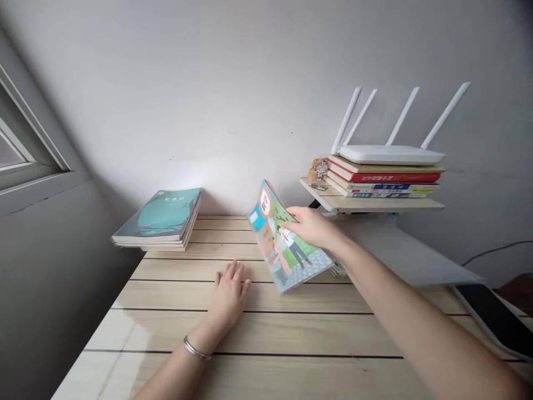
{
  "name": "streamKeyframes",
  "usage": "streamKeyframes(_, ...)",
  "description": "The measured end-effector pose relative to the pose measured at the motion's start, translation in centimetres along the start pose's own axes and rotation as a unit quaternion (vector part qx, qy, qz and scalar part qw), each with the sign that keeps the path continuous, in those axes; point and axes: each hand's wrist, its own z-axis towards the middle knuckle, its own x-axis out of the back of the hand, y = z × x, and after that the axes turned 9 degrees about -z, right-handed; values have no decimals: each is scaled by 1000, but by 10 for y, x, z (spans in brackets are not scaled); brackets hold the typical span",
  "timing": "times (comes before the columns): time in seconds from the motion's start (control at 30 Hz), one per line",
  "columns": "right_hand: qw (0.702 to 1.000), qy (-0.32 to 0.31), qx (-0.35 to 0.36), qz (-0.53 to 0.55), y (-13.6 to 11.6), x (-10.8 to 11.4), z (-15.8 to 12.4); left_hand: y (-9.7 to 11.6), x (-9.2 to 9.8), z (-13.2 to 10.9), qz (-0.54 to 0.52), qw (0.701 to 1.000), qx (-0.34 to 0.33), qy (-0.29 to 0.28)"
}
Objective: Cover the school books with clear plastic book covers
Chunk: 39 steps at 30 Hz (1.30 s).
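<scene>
My right hand (pixel 312 226) grips a thin book (pixel 287 244) with a colourful illustrated cover by its right edge. The book is tilted above the desk, its cover towards me, and is slightly blurred. My left hand (pixel 231 291), with a silver bangle at the wrist, lies on the wooden desk (pixel 266 333), fingers stretched out and nothing in them. To its left, a stack of books (pixel 160 222) with a teal cover on top sits at the desk's far left corner. Behind my right forearm, part of another book or stack (pixel 338 269) shows, mostly hidden.
A small raised shelf (pixel 333 201) at the right bears stacked books (pixel 387 178), a white router (pixel 391 154) with upright antennas and a small figurine (pixel 320 169). A dark flat device (pixel 495 319) lies at the right edge. A wall closes off the back; a window (pixel 29 161) is at left.
</scene>
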Motion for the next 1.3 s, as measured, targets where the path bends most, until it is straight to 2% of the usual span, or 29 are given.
streamKeyframes(0.03, 991, 28, 35, -123, -15, 10, 0, -6, 2, 3, -12, 1000, 17, 19)
streamKeyframes(0.07, 971, 53, 57, -228, -29, 15, -3, -12, 4, 7, -33, 998, 32, 37)
streamKeyframes(0.1, 945, 65, 88, -307, -39, 14, -6, -19, 5, 11, -61, 995, 45, 59)
streamKeyframes(0.17, 897, 69, 178, -399, -48, -2, -18, -30, 7, 18, -131, 983, 70, 111)
streamKeyframes(0.27, 838, 86, 299, -449, -32, -46, -39, -44, 8, 26, -232, 940, 125, 217)
streamKeyframes(0.37, 788, 128, 387, -462, -4, -85, -64, -53, 11, 30, -317, 876, 195, 307)
streamKeyframes(0.4, 785, 147, 392, -456, 4, -94, -73, -55, 12, 30, -338, 862, 199, 321)
streamKeyframes(0.47, 785, 175, 392, -446, 15, -105, -89, -57, 18, 30, -365, 855, 174, 325)
streamKeyframes(0.57, 786, 176, 402, -434, 26, -108, -104, -53, 32, 27, -362, 881, 117, 282)
streamKeyframes(0.63, 791, 154, 421, -416, 34, -107, -109, -48, 44, 23, -340, 909, 73, 229)
streamKeyframes(0.7, 803, 134, 439, -380, 42, -107, -112, -42, 55, 20, -315, 937, 7, 148)
streamKeyframes(0.77, 825, 118, 441, -333, 49, -108, -113, -36, 62, 16, -282, 956, -67, 40)
streamKeyframes(0.87, 860, 97, 424, -268, 57, -108, -114, -27, 61, 9, -178, 966, -149, -111)
streamKeyframes(0.93, 876, 90, 413, -233, 59, -106, -114, -22, 56, 4, -100, 966, -168, -171)
streamKeyframes(1.03, 902, 85, 381, -183, 60, -102, -113, -19, 47, 0, -35, 965, -167, -200)
streamKeyframes(1.17, 927, 55, 337, -154, 64, -94, -105, -24, 49, 4, -94, 966, -166, -176)
streamKeyframes(1.23, 930, 70, 321, -162, 66, -89, -102, -30, 52, 9, -134, 971, -122, -158)
streamKeyframes(1.3, 928, 113, 308, -175, 67, -86, -103, -36, 54, 14, -163, 977, -65, -121)
